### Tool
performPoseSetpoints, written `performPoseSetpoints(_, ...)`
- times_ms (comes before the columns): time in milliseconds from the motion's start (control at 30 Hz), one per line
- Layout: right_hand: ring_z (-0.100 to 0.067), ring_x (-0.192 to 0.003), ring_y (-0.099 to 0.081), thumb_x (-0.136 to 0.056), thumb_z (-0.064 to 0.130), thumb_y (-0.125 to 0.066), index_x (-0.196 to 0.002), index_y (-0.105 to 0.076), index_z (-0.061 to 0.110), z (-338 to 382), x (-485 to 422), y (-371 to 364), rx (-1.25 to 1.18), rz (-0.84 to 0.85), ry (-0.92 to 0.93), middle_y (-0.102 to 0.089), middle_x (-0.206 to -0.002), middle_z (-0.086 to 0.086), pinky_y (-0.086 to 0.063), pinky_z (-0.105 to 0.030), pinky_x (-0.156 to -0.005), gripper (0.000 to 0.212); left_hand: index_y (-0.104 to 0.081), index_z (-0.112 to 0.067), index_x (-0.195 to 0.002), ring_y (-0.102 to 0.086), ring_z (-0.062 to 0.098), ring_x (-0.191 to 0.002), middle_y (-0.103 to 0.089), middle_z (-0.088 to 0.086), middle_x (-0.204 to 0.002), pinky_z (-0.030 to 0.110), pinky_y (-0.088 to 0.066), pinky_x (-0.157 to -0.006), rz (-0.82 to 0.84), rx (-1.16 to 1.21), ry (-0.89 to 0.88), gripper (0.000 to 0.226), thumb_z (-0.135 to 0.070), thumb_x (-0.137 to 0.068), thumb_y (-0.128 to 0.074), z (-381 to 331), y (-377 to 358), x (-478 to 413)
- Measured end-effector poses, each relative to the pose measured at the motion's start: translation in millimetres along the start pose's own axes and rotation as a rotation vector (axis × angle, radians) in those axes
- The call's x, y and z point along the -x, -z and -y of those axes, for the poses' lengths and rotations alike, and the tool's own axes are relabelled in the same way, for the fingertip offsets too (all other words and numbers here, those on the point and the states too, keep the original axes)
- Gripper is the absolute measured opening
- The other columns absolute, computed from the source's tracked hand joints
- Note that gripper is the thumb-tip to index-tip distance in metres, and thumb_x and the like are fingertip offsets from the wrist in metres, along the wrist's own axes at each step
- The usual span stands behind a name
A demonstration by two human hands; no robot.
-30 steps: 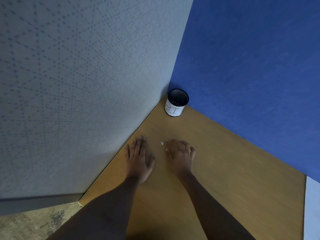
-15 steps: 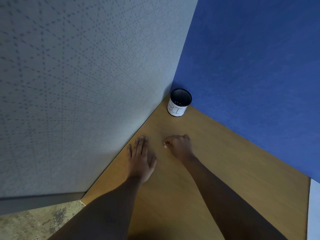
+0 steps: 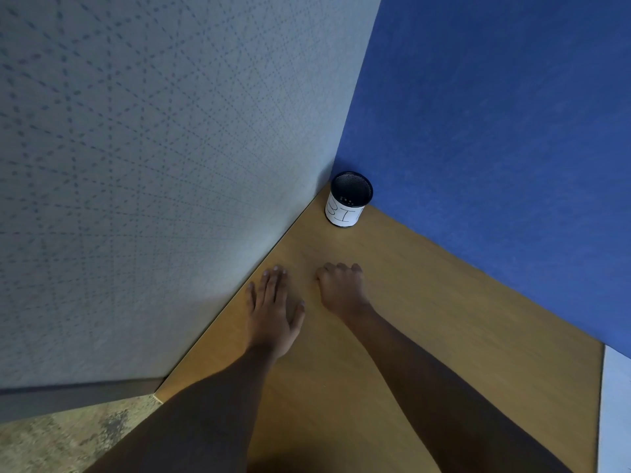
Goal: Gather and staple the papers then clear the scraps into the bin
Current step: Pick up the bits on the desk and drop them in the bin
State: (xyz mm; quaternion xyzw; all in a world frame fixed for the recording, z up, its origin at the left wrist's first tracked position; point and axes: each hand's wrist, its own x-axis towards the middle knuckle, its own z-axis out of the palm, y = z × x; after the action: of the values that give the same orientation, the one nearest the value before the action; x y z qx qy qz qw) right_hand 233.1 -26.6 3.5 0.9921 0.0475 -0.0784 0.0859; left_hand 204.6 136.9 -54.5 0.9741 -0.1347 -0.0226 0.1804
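A small black mesh bin (image 3: 344, 215) with a white label stands in the far corner of the wooden desk (image 3: 444, 322). My left hand (image 3: 273, 312) lies flat on the desk, fingers spread, holding nothing. Just to its right, my right hand (image 3: 341, 290) rests on the desk with its fingers curled shut. The small white scrap seen earlier is out of sight under those fingers. No papers or stapler are in view.
A grey patterned partition (image 3: 153, 165) walls the desk's left side and a blue partition (image 3: 495, 131) the back. Carpeted floor (image 3: 61, 442) shows at the bottom left, beyond the desk's edge.
My right hand reached the small white scrap between my hands and curled its fingers over it; the scrap is no longer visible. My left hand stayed flat.
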Motion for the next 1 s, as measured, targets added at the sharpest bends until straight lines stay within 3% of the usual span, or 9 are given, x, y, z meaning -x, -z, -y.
performPoseSetpoints(67,-0.021,-0.061,-0.063,-0.064,0.018,-0.073,-0.071,-0.069,0.019,2.8,1.6,-2.3,-0.01,-0.035,-0.019,-0.066,-0.07,0.001,-0.044,-0.029,-0.058,0.009,-0.019,-0.014,-0.153,-0.006,0.018,-0.149,-0.02,0.004,-0.16,0.046,-0.003,-0.121,0.002,-0.006,-0.002,0.072,-0.055,-0.094,-0.029,0.0,-0.2,0.0)
performPoseSetpoints(367,-0.029,-0.094,-0.065,-0.095,0.017,-0.043,-0.107,-0.059,0.007,5.9,0.0,-6.5,-0.121,-0.026,-0.014,-0.068,-0.101,-0.011,-0.041,-0.033,-0.068,0.023,-0.017,-0.014,-0.153,-0.005,0.019,-0.149,-0.018,0.004,-0.161,0.047,-0.003,-0.12,0.008,0.007,-0.002,0.073,-0.055,-0.094,-0.029,0.3,0.0,0.1)
performPoseSetpoints(533,-0.031,-0.088,-0.069,-0.1,0.018,-0.035,-0.113,-0.052,0.006,5.6,-2.4,-10.2,-0.172,0.044,-0.05,-0.07,-0.1,-0.012,-0.036,-0.033,-0.062,0.025,-0.015,-0.014,-0.154,-0.002,0.018,-0.15,-0.015,0.003,-0.161,0.045,-0.001,-0.121,0.017,-0.012,-0.004,0.073,-0.056,-0.095,-0.025,-0.4,1.3,0.8)
performPoseSetpoints(667,-0.033,-0.088,-0.068,-0.1,0.021,-0.037,-0.108,-0.055,0.007,1.3,-6.1,-6.0,-0.248,0.089,-0.086,-0.07,-0.098,-0.012,-0.036,-0.031,-0.063,0.025,-0.014,-0.014,-0.154,-0.001,0.018,-0.15,-0.014,0.004,-0.161,0.046,-0.002,-0.121,0.021,-0.009,-0.001,0.073,-0.056,-0.095,-0.026,0.1,1.1,1.6)
performPoseSetpoints(867,-0.018,-0.086,-0.061,-0.092,0.034,-0.049,-0.099,-0.065,0.021,-36.6,-27.0,22.6,-0.669,0.087,-0.346,-0.064,-0.091,0.005,-0.04,-0.027,-0.07,0.022,-0.013,-0.013,-0.154,0.0,0.019,-0.15,-0.012,0.003,-0.162,0.047,-0.001,-0.121,0.033,-0.018,0.006,0.074,-0.056,-0.095,-0.025,-0.1,0.5,0.0)
performPoseSetpoints(1000,-0.022,-0.072,-0.067,-0.088,0.031,-0.05,-0.078,-0.063,0.021,-74.7,-57.1,56.6,-0.97,-0.005,-0.433,-0.066,-0.078,-0.001,-0.05,-0.034,-0.068,0.019,-0.015,-0.013,-0.154,-0.002,0.019,-0.15,-0.014,0.003,-0.162,0.047,-0.004,-0.121,0.031,-0.007,0.007,0.073,-0.056,-0.095,-0.025,-1.3,-0.4,0.3)
